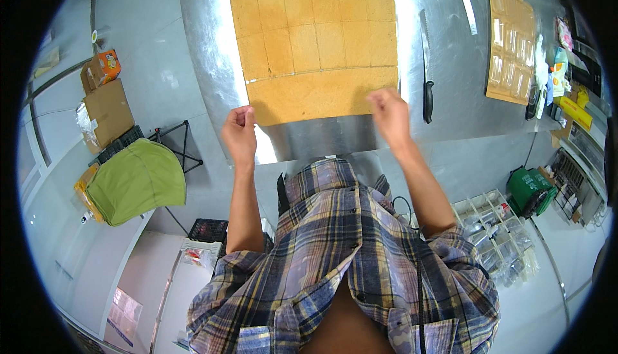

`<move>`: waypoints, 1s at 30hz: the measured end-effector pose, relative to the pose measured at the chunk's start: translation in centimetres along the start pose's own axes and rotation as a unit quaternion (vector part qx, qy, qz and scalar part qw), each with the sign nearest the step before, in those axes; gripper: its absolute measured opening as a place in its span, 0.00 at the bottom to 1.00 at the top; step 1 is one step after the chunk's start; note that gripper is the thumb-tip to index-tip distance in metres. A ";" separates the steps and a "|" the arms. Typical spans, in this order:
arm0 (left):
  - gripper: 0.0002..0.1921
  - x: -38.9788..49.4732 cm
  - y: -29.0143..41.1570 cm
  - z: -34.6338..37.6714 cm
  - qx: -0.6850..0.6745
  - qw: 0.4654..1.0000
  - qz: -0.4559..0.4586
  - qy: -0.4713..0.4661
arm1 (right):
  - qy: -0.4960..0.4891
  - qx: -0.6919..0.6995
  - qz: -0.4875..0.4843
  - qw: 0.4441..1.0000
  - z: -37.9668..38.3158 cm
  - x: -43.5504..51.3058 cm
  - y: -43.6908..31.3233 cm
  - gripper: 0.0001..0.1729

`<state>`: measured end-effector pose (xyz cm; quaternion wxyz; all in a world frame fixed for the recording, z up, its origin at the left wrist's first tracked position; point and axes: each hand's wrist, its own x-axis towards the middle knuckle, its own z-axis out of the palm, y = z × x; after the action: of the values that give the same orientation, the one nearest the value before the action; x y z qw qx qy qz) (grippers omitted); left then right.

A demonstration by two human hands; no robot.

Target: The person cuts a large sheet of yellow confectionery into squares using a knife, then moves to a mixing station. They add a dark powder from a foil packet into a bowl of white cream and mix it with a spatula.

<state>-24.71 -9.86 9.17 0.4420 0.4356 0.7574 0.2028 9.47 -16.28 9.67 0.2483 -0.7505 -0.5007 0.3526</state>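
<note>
A golden sheet cake (316, 21) lies on a metal worktop (328, 134), scored or cut into a grid of rectangles. Across its near end runs an undivided strip (318, 94), set off by a cut line. My left hand (240, 127) is beside the strip's near left corner, thumb and fingers drawn together with nothing visible in them. Over the strip's near right corner is my right hand (391, 115), its fingers curled and slightly blurred; whether it pinches anything is hidden. A serrated knife with a black handle (428, 102) rests to the right of the cake.
Farther right are a white ruler strip (466, 1), a brown tray with clear compartments (510, 40) and several packets (560, 71). On the floor side at left stand a green-covered stool or chair (137, 180) and cardboard boxes (108, 110). A divided crate (497, 233) is at lower right.
</note>
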 end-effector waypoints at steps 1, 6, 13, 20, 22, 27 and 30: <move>0.13 -0.4 0.9 0.4 -0.015 1.000 -0.008 -0.014 | -0.035 0.036 0.008 0.999 1.1 0.1 -1.4 0.11; 0.22 -3.1 2.5 2.7 0.000 0.996 -0.067 -0.065 | -0.153 -0.023 0.008 0.988 7.3 0.3 -7.7 0.22; 0.25 -12.6 -9.6 -2.5 0.052 0.993 -0.095 -0.045 | -0.327 0.028 -0.112 0.938 11.9 -8.6 -9.5 0.08; 0.21 -23.5 -15.7 -7.9 -0.472 0.822 -0.315 -0.057 | -0.440 0.220 -0.294 0.819 19.4 -17.8 -15.0 0.19; 0.25 -24.4 -13.3 -8.8 -0.607 0.728 -0.306 -0.083 | -0.423 0.323 -0.269 0.802 19.7 -20.5 -17.4 0.20; 0.26 -24.4 -8.3 -12.5 -0.651 0.697 -0.301 -0.021 | -0.342 0.168 -0.509 0.772 19.8 -22.1 -14.3 0.31; 0.24 -26.7 -12.3 -19.6 -0.597 0.700 -0.391 0.037 | -0.493 -0.180 -0.452 0.722 22.9 -20.7 -9.6 0.23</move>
<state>-41.03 -37.37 24.13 0.6206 -0.2626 0.5958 0.4369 -19.06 -31.37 8.04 -0.0437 -0.1865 -0.8861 0.4220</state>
